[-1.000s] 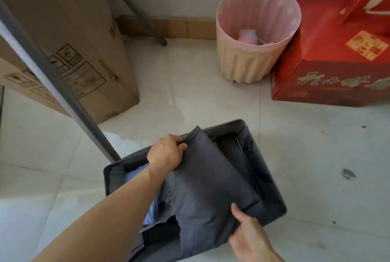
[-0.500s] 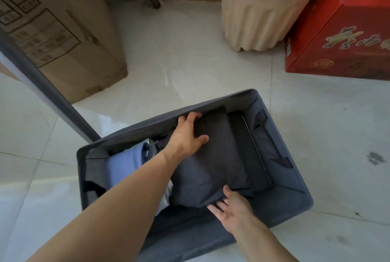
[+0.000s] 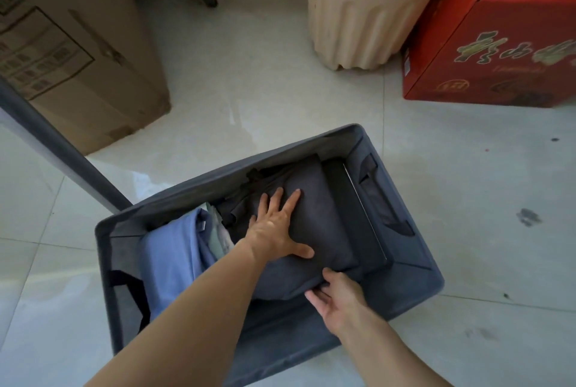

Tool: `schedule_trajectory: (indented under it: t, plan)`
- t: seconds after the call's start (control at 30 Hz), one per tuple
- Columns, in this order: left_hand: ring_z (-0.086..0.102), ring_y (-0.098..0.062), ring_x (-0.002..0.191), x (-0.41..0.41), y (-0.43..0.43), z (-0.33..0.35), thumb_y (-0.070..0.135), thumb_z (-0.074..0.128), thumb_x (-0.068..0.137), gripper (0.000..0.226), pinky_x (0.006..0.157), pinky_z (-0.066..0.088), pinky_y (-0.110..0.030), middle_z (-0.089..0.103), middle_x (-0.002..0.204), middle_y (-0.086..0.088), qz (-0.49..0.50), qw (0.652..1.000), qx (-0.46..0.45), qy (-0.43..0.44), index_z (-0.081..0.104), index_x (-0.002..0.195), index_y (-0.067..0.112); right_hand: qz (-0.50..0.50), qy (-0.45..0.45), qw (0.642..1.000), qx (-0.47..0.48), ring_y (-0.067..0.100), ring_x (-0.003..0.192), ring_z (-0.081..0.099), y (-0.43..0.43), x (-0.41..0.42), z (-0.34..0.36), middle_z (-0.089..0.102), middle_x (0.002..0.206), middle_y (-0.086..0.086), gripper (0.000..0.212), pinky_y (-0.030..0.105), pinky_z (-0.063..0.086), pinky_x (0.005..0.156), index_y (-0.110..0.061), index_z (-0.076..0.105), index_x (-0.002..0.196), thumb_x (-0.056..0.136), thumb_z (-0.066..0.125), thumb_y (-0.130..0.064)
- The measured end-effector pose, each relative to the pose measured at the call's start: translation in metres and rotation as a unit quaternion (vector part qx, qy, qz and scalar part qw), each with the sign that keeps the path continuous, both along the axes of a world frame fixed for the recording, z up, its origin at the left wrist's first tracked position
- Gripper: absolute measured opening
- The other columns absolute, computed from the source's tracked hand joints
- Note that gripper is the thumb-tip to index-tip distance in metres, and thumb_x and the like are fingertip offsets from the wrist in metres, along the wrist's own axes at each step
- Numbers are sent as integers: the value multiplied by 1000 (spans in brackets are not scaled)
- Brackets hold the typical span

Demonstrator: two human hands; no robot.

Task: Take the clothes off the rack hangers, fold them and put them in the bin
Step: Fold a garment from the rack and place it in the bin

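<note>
Your left hand (image 3: 277, 227) had slid to the middle of the dark garment (image 3: 324, 224) and lay spread flat, pressing it down in the bin (image 3: 417, 274), centre frame, beside a blue cloth (image 3: 168, 255). Your right hand (image 3: 338, 296) touched the near edge, fingers relaxed. Lifting off fast could have let the fold spring open.

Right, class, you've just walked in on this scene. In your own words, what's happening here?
A person is packing folded clothes into a grey fabric bin that stands on the tiled floor. The left hand lies flat with its fingers spread, pressing down on a folded dark grey garment inside the bin. The right hand touches that garment's near edge, thumb on the cloth. A light blue garment lies beside it, to the left in the bin.
</note>
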State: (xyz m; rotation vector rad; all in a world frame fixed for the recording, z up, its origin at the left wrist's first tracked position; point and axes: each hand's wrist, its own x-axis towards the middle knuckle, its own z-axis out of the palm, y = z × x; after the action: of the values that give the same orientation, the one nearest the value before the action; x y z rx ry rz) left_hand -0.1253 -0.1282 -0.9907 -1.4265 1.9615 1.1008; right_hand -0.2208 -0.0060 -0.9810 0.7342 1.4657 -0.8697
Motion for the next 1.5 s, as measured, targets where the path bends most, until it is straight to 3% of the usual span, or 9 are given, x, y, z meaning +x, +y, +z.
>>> schedule_trajectory:
  t: [0.1, 0.23, 0.37, 0.5, 0.7, 0.83, 1.03, 1.27, 1.5]
  plan:
    - [-8, -30, 150, -2, 4, 25, 49, 78, 75, 112, 121, 15, -49, -7, 163, -4, 38, 999, -10, 2, 3, 155, 33, 17, 34, 999, 25, 29, 80, 53, 0, -5, 26, 53, 93, 21, 15, 44, 50, 98, 4, 56, 108, 96, 55, -5]
    - [14, -28, 147, -5, 17, 73, 46, 69, 85, 89, 119, 21, -36, 13, 159, -7, 107, 994, 6, 20, 19, 155, 23, 1, 18, 1000, 3, 34, 97, 55, -1, -15, 75, 53, 97, 20, 14, 47, 50, 95, 4, 53, 106, 97, 55, -7]
    - [47, -20, 132, -14, 38, 126, 43, 65, 89, 64, 102, 37, -25, 47, 146, -2, 239, 967, 57, 73, 43, 145, 20, -18, 2, 999, -49, 31, 92, 60, 3, -26, 132, 57, 105, 22, 13, 43, 50, 82, 2, 54, 102, 100, 52, -11]
    - [58, -18, 120, -27, 68, 184, 39, 66, 90, 49, 106, 44, -37, 61, 130, 3, 338, 926, 93, 137, 55, 133, 20, -23, -5, 994, -107, 29, 82, 62, 16, -37, 190, 62, 97, 19, 18, 39, 51, 67, 0, 53, 113, 101, 48, -12]
    - [69, -26, 102, -46, 106, 298, 30, 63, 94, 21, 90, 57, -40, 71, 104, -8, 444, 853, 148, 230, 65, 111, 17, -9, -8, 984, -176, 27, 82, 65, 49, -58, 294, 67, 98, 18, 15, 35, 52, 70, -2, 59, 103, 101, 47, -13]
    - [65, -27, 88, -62, 123, 382, 22, 58, 97, 10, 87, 56, -40, 70, 103, -14, 444, 829, 171, 295, 64, 101, 15, -1, 11, 976, -217, 24, 76, 67, 68, -72, 363, 71, 91, 15, 17, 33, 55, 65, -4, 63, 101, 99, 50, -14]
    - [67, -22, 80, -86, 139, 495, 24, 56, 98, 23, 69, 57, -33, 71, 110, -17, 402, 829, 159, 355, 63, 114, 8, 7, 58, 957, -285, 19, 64, 66, 90, -94, 481, 72, 78, 10, 23, 28, 55, 56, -4, 67, 96, 100, 48, -16]
    - [71, -23, 90, -106, 172, 642, 30, 57, 98, 20, 77, 55, -34, 75, 97, -7, 313, 839, 142, 423, 65, 111, 17, 7, 163, 922, -350, 27, 78, 66, 131, -123, 635, 73, 89, 16, 19, 37, 52, 72, -3, 64, 106, 100, 51, -15]
    - [73, -19, 85, -129, 211, 759, 27, 54, 99, 19, 84, 52, -37, 77, 94, -4, 221, 842, 135, 474, 66, 109, 17, -30, 228, 886, -403, 24, 69, 63, 176, -156, 747, 71, 80, 13, 18, 35, 48, 66, -5, 65, 106, 98, 52, -16]
